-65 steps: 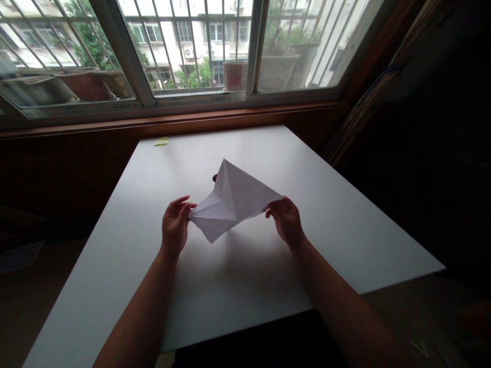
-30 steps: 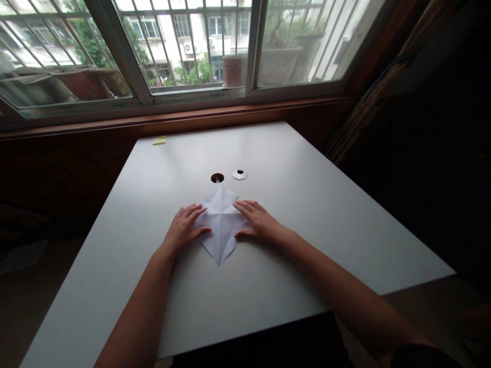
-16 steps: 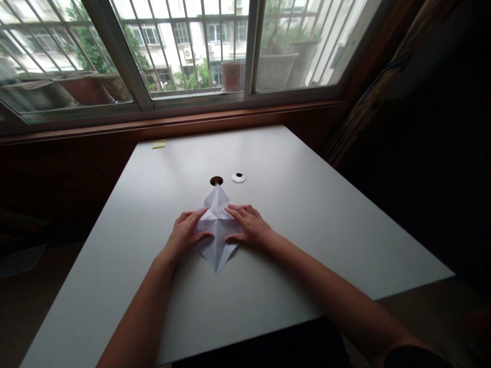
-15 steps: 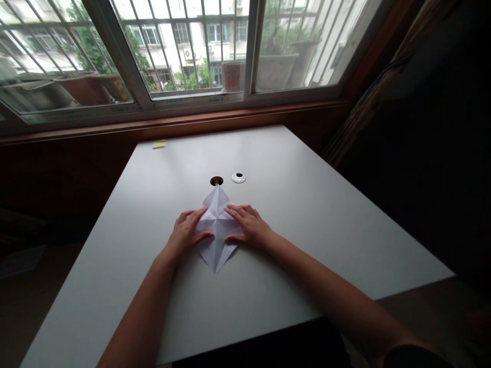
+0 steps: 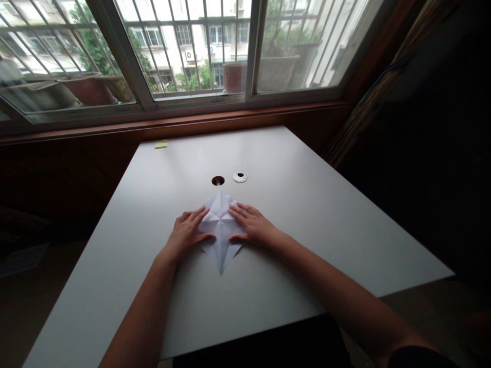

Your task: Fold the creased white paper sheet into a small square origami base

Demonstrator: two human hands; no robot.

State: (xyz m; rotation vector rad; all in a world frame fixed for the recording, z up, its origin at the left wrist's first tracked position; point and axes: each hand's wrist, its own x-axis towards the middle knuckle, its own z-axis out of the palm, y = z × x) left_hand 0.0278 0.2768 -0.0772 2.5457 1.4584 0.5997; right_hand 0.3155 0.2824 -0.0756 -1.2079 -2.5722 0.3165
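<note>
White folded paper in a creased kite shape (image 5: 220,221) lies flat just below the frame's middle on the pale grey tabletop (image 5: 307,220), its lower tip pointing at the viewer. Uneven pressure could, I judge, let its layers slide and skew the creases. The left hand (image 5: 187,236) and right hand (image 5: 251,229) press its side flaps, palms down, fingers extended, gripping nothing. Beyond are a round hole (image 5: 218,180), a white ring cap (image 5: 240,177), a yellow note (image 5: 161,144) and the barred window (image 5: 192,51).

Two hands lie flat on a folded white paper (image 5: 221,231) on the white table (image 5: 307,214). The left hand (image 5: 186,235) presses one side, the right hand (image 5: 251,229) the other.
</note>
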